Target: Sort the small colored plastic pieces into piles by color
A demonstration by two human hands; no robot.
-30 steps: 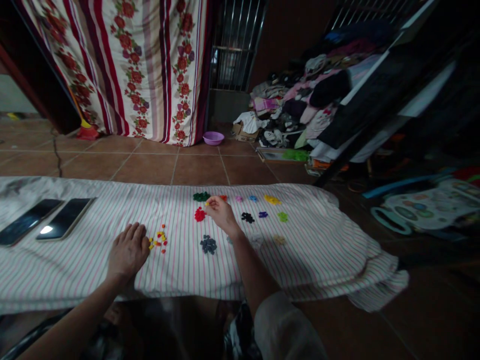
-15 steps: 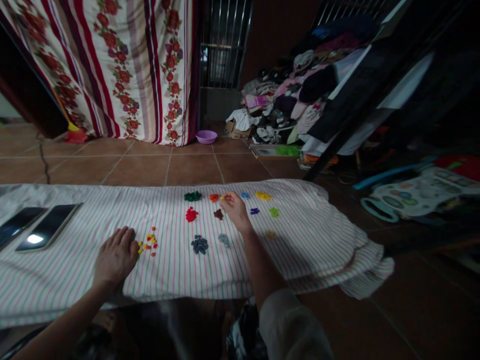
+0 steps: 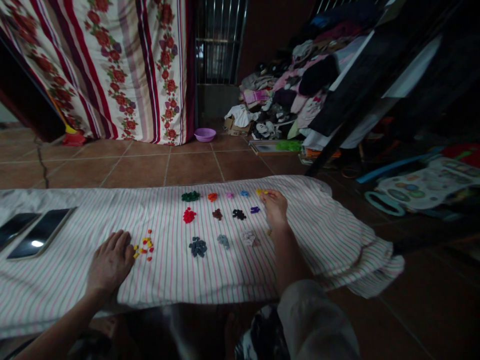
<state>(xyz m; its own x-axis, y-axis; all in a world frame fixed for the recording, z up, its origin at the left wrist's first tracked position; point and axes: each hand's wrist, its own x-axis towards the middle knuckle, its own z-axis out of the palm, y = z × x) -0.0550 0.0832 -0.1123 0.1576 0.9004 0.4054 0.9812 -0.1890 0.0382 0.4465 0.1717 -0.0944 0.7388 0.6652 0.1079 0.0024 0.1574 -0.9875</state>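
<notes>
My left hand [image 3: 111,261] lies flat on the striped cloth [image 3: 165,280], fingers stretched out. Its fingertips are just left of a loose mix of small yellow, red and orange pieces [image 3: 144,244]. At the far right, my right hand [image 3: 275,206] reaches over the cloth with fingers pinched at the yellow pile [image 3: 261,192]; the yellow at its fingertips blends into that pile. Around it lie small piles sorted by colour: blue [image 3: 244,193], purple [image 3: 255,210], black [image 3: 239,214] and white [image 3: 249,238]. A beige pile [image 3: 268,233] is partly hidden by my right forearm.
More piles lie leftward: dark green [image 3: 190,196], orange [image 3: 212,197], pink [image 3: 229,195], red [image 3: 189,215], brown [image 3: 217,214], dark grey [image 3: 197,247] and light grey [image 3: 223,242]. Two phone-like dark slabs [image 3: 41,234] rest at the left. A purple basin [image 3: 205,134] stands on the floor beyond.
My right hand has moved right, from beside the orange pile to the yellow pile, carrying a small yellow piece. This uncovers the pink, black and white piles. My left hand stays in place.
</notes>
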